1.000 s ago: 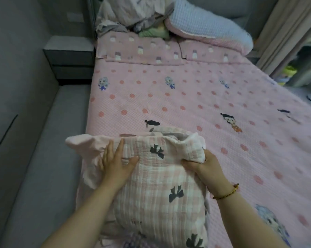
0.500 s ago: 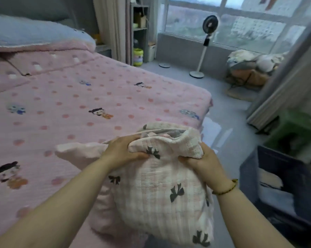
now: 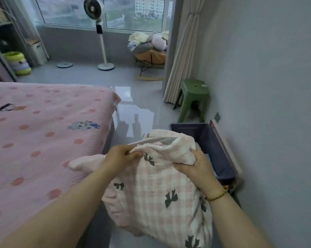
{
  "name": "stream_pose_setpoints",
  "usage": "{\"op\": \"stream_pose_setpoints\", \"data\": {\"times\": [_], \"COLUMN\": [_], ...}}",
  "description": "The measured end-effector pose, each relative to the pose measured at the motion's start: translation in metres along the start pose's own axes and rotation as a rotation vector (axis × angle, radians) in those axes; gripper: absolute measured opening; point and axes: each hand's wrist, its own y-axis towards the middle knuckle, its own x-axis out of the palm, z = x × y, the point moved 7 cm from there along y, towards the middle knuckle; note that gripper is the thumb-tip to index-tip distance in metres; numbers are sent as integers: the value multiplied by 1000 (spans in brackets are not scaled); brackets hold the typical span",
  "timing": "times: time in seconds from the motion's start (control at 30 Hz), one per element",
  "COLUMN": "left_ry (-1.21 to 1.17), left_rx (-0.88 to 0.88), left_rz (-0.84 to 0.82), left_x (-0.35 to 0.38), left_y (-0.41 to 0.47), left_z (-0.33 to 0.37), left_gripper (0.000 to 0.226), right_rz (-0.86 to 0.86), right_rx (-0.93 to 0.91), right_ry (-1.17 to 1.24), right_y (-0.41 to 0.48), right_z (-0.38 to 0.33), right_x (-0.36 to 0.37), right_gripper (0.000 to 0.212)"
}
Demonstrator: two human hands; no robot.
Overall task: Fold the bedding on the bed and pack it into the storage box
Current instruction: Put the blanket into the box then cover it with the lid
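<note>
I hold a folded pink-and-white checked blanket [image 3: 156,190] with dark bow prints in the air, past the foot corner of the bed [image 3: 43,140]. My left hand [image 3: 118,156] grips its top left edge, fingers curled into the fabric. My right hand [image 3: 197,165], with a bead bracelet at the wrist, grips the top right fold. A dark blue storage box [image 3: 210,140] stands open on the floor by the right wall, just beyond and to the right of the blanket, which hides part of it.
A green plastic stool [image 3: 194,97] stands behind the box, beside a beige curtain [image 3: 183,56]. A standing fan [image 3: 99,33] and a chair piled with laundry [image 3: 149,49] are near the window. Shelving [image 3: 6,47] is at far left. Glossy grey floor [image 3: 138,108] lies between bed and wall.
The view has swung right from the bed toward the wall. The blanket has been lifted off the bed and carried right, now near the storage box. Both hands keep their grip.
</note>
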Motion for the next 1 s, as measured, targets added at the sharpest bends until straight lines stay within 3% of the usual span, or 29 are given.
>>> {"op": "stream_pose_setpoints", "data": {"times": [0.2,0.3,0.43,0.53,0.63,0.73,0.83,1.0], "left_ry": [12,56,66,115,292,373,426,422], "left_rx": [61,70,122,295,414,390,288,174], "left_rz": [-123,-214,-275,-230,-294,-339,-418,-595], "left_x": [76,108,148,173,220,256,295,353], "left_y": [93,145,234,292,334,354,381,425], "left_z": [43,59,78,101,117,123,110,67], "left_gripper": [19,25,12,26,79,98,85,75], "right_rz": [167,232,321,413,516,623,685,733], "right_rx": [144,244,335,382,508,561,568,626], "right_ry": [29,65,53,67,127,109,71,95], "right_y": [51,84,149,186,206,221,248,301], "right_z": [70,101,137,161,202,230,255,305], "right_x": [-58,-75,-90,-99,-114,-143,-171,-168], "right_gripper": [76,64,56,77,72,53,26,27]}}
